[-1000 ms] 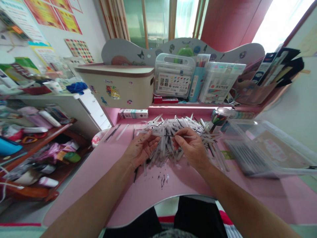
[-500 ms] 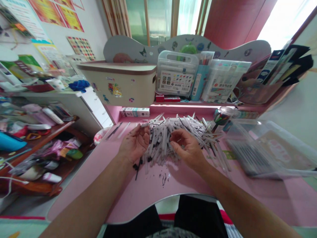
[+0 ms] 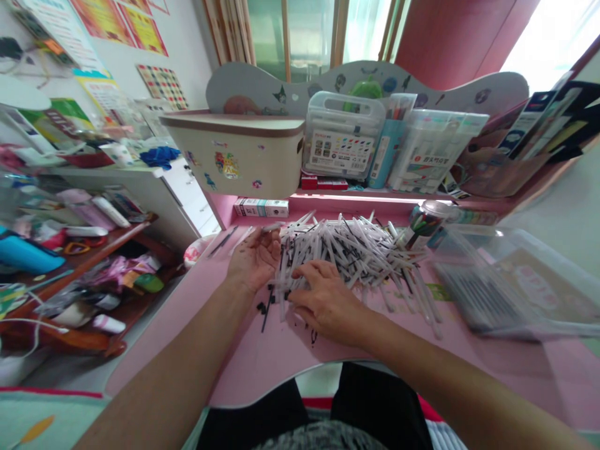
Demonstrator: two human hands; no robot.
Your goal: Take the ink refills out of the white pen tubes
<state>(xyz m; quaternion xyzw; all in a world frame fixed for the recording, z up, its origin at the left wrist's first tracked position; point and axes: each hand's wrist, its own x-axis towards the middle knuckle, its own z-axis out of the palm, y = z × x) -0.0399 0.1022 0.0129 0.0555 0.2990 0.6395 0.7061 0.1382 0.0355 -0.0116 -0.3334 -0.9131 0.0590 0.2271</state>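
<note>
A heap of white pen barrels with black tips (image 3: 356, 250) lies on the pink desk (image 3: 276, 356). My left hand (image 3: 255, 256) rests palm up at the heap's left edge, its fingers loosely curled and apart, with small dark specks on the palm. My right hand (image 3: 323, 300) lies palm down on the near left part of the heap, fingers spread flat over the barrels. Small black caps and bits (image 3: 267, 306) are scattered on the desk in front of the heap.
A clear plastic box (image 3: 506, 281) with dark refills stands at the right. A round pen can (image 3: 424, 222) sits behind the heap. A cream bin (image 3: 239, 153) and marker cases (image 3: 342, 140) stand on the back shelf. Cluttered shelves (image 3: 84, 250) fill the left.
My hands have let go of the barrel they held between them. My right hand has dropped flat onto the near left of the heap. My left hand has turned palm up at the heap's left side.
</note>
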